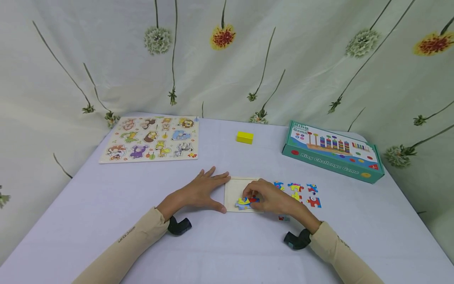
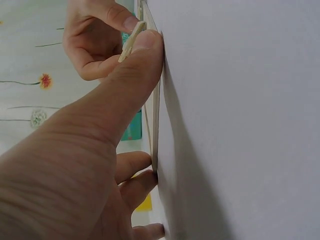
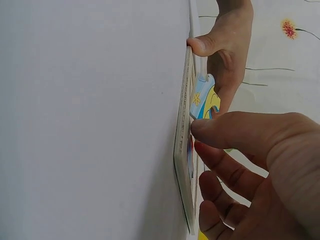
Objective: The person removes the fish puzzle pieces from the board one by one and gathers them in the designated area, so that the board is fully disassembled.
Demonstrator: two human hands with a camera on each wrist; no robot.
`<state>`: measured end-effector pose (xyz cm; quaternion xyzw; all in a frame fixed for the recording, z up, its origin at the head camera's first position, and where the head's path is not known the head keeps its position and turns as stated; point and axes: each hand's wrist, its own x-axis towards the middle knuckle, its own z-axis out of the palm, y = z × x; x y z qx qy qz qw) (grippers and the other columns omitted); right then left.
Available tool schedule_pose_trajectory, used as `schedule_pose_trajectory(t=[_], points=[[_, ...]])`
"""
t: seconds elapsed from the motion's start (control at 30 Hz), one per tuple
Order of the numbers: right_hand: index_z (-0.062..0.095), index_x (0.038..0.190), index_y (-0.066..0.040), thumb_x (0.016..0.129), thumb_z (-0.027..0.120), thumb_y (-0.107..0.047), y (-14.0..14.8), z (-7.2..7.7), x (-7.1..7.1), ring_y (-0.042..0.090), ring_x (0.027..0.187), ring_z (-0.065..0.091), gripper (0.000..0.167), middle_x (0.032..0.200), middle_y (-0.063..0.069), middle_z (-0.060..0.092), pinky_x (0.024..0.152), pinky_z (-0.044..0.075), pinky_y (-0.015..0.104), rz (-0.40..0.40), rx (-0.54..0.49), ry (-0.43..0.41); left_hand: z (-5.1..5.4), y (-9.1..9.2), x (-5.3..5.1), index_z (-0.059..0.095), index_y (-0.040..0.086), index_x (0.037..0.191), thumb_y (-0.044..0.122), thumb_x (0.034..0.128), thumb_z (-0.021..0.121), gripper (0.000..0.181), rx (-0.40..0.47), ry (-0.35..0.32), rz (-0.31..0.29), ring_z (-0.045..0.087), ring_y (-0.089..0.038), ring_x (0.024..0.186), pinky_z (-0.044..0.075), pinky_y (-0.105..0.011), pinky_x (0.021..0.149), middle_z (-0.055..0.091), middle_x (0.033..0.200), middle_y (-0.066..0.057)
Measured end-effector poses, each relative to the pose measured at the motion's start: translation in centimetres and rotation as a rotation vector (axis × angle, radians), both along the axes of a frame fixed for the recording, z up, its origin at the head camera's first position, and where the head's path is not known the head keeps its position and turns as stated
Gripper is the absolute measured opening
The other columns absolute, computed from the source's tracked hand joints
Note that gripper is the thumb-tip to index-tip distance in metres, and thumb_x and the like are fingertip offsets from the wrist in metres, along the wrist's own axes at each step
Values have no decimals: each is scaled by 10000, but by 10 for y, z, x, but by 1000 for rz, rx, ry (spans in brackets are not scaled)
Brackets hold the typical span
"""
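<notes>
A pale wooden puzzle tray [image 1: 234,187] lies on the white cloth between the two hands. My left hand [image 1: 205,191] spreads its straight fingers at the tray's left side, fingertips and thumb touching its edge. Over the tray, my right hand [image 1: 271,197] pinches a blue-and-yellow jigsaw piece [image 1: 242,203] with thumb and fingers. In the right wrist view this jigsaw piece [image 3: 202,97] is tilted up from the tray [image 3: 184,145]. A red-and-blue part [image 3: 190,155] shows low in the tray beneath the fingers; whether it is a separate piece I cannot tell.
Several loose jigsaw pieces [image 1: 314,202] lie right of the tray, some partly hidden by the right hand. Behind are an animal puzzle board [image 1: 159,136], a yellow block [image 1: 244,137] and a green Ring Challenge Game box [image 1: 333,154]. A flowered curtain [image 1: 227,79] hangs behind the table.
</notes>
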<state>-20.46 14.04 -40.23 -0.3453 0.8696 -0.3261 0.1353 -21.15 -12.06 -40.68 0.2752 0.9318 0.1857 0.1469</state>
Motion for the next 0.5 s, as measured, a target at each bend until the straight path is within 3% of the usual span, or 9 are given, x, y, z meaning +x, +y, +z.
schedule_pose_trajectory(t=[0.5], points=[[657, 1040, -133, 852, 677, -52, -1, 1, 0, 134, 855, 525, 205, 866, -71, 574, 765, 476, 239, 14, -18, -2, -2, -1, -2, 318, 211, 1509, 632, 688, 747, 1018, 10, 0, -7, -14, -302, 1477, -29, -531, 1173, 225, 1579, 64]])
